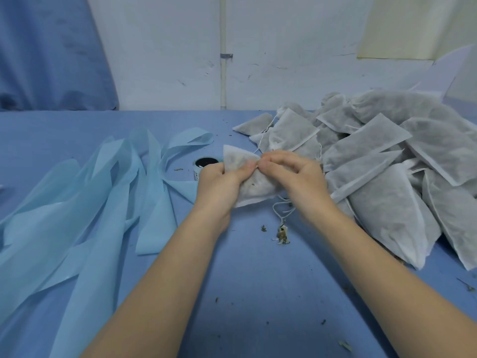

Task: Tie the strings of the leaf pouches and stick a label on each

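A blue desk (245,293) carries a heap of pouches (387,156) at two o'clock. Both hands meet on one pouch (254,184): the left hand (222,182) grips its body, the right hand (291,174) pinches its gathered neck; the string (281,210) dangles toward six o'clock, nearer the right hand.

white leaf pouch (254,182) held above the table, strings (281,210) dangling loose, grey-white pouch pile (382,161) heaped at right

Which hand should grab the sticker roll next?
Probably the left hand: the label roll sits right beside it, on the left. The right hand is farther, toward the pouch pile. Both now hold one pouch.
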Demonstrator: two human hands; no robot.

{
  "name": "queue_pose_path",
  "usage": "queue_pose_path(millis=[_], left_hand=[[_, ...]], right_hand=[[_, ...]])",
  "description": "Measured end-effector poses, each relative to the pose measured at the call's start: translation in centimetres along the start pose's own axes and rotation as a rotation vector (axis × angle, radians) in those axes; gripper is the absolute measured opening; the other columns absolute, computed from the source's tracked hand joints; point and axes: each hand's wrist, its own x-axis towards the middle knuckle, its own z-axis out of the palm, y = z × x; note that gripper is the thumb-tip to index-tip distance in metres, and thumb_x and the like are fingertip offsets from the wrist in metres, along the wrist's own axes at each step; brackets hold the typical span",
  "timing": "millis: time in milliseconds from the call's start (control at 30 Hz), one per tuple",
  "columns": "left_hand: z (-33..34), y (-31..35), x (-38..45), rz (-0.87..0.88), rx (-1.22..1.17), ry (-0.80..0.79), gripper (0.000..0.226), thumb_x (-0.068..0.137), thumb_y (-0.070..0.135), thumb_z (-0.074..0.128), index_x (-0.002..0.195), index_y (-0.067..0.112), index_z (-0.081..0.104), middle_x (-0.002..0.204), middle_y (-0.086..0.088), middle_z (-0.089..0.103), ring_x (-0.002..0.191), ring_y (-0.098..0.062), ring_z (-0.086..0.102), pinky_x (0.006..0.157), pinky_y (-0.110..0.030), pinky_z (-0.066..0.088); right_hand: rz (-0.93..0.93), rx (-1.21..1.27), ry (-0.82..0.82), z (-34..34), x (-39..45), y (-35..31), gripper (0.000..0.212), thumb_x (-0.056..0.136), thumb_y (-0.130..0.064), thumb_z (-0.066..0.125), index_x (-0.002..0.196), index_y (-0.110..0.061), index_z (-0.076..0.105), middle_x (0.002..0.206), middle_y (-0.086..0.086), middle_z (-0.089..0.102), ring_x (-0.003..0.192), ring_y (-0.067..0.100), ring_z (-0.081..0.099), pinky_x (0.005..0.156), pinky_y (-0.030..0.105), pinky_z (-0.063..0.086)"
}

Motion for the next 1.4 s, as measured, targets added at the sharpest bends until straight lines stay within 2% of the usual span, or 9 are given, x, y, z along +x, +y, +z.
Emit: queue_pose_path(millis=[233, 333, 467, 633, 833, 967, 1100, 1267, 1400], left_hand=[[-2.3, 1.8, 1.3, 0.054, -0.155, 0.187, 0.002, 0.085, 0.005, 0.065, 0.084, 0.003, 0.066, 0.084, -0.009, 0.069, 0.076, -0.021, 0.066, 0.080, -0.034, 0.053], [-4.1, 2.3, 2.1, 0.068, -0.251, 0.316, 0.010, 0.086, 0.007, 0.065, 0.096, 0.003, 0.063, 0.085, -0.005, 0.067, 0.074, -0.017, 0.065, 0.081, -0.033, 0.055], [-5.4, 2.0, 3.0, 0.082, -0.238, 0.479, 0.017, 0.087, 0.014, 0.065, 0.102, 0.006, 0.064, 0.090, 0.001, 0.067, 0.079, -0.013, 0.065, 0.068, -0.021, 0.052], [-6.2, 1.9, 3.6, 0.090, -0.215, 0.579, 0.014, 0.087, 0.018, 0.065, 0.098, 0.010, 0.065, 0.093, 0.002, 0.067, 0.087, -0.015, 0.065, 0.082, -0.026, 0.051], [-6.4, 1.9, 3.8, 0.091, -0.213, 0.578, 0.012, 0.086, 0.021, 0.065, 0.095, 0.012, 0.066, 0.090, 0.003, 0.069, 0.090, -0.018, 0.067, 0.088, -0.031, 0.052], [-6.0, 1.6, 3.9, 0.118, -0.170, 0.568, 0.008, 0.086, 0.023, 0.065, 0.085, 0.015, 0.064, 0.084, 0.004, 0.067, 0.085, -0.017, 0.065, 0.079, -0.027, 0.050], [-5.8, 1.3, 4.1, 0.137, -0.092, 0.593, 0.012, 0.088, 0.026, 0.063, 0.083, 0.017, 0.056, 0.086, 0.004, 0.063, 0.092, -0.021, 0.063, 0.086, -0.031, 0.050], [-5.3, 0.7, 4.2, 0.192, 0.107, 0.556, 0.013, 0.089, 0.029, 0.060, 0.088, 0.018, 0.054, 0.090, 0.003, 0.062, 0.099, -0.024, 0.061, 0.093, -0.038, 0.047], [-5.1, 0.3, 4.4, 0.176, 0.219, 0.520, 0.025, 0.089, 0.029, 0.059, 0.102, 0.008, 0.058, 0.108, -0.010, 0.065, 0.105, -0.030, 0.059, 0.095, -0.041, 0.046]], right_hand=[[0.234, 0.355, -0.002, 0.8, 1.7, 0.2, 0.023, 0.098, -0.025, 0.054, 0.114, -0.016, 0.068, 0.104, 0.003, 0.069, 0.094, 0.014, 0.066, 0.081, 0.028, 0.057], [0.217, 0.026, -0.082, 1.7, 2.0, 1.8, 0.029, 0.098, -0.011, 0.053, 0.124, -0.003, 0.060, 0.093, 0.000, 0.068, 0.077, 0.011, 0.067, 0.089, 0.032, 0.055], [0.157, -0.433, -0.220, 2.8, 2.5, 2.8, 0.049, 0.083, -0.025, 0.073, 0.129, -0.016, 0.060, 0.103, -0.011, 0.066, 0.082, 0.007, 0.063, 0.094, 0.030, 0.049], [0.091, -0.503, -0.315, 4.7, 3.7, 3.1, 0.070, 0.072, -0.034, 0.083, 0.134, -0.021, 0.054, 0.110, -0.011, 0.062, 0.064, -0.006, 0.053, 0.070, 0.012, 0.040], [0.078, -0.541, -0.328, 7.0, 5.1, 3.4, 0.090, 0.067, -0.041, 0.085, 0.142, -0.022, 0.040, 0.117, -0.009, 0.047, 0.095, 0.008, 0.047, 0.083, 0.021, 0.034], [0.077, -0.479, -0.366, 8.6, 5.6, 3.3, 0.075, 0.068, -0.030, 0.085, 0.134, -0.024, 0.050, 0.123, -0.008, 0.057, 0.107, 0.012, 0.055, 0.086, 0.021, 0.043], [0.054, -0.486, -0.299, 9.1, 5.6, 3.5, 0.046, 0.068, -0.028, 0.083, 0.103, -0.029, 0.053, 0.093, -0.018, 0.059, 0.085, 0.002, 0.055, 0.062, 0.004, 0.039], [0.065, -0.566, -0.199, 8.9, 5.1, 3.8, 0.057, 0.064, -0.037, 0.083, 0.102, -0.019, 0.045, 0.108, -0.004, 0.058, 0.096, 0.015, 0.056, 0.073, 0.030, 0.043], [0.083, -0.578, -0.212, 8.9, 4.6, 3.4, 0.066, 0.063, -0.042, 0.084, 0.110, -0.010, 0.051, 0.111, 0.004, 0.061, 0.098, 0.021, 0.059, 0.077, 0.033, 0.046]])
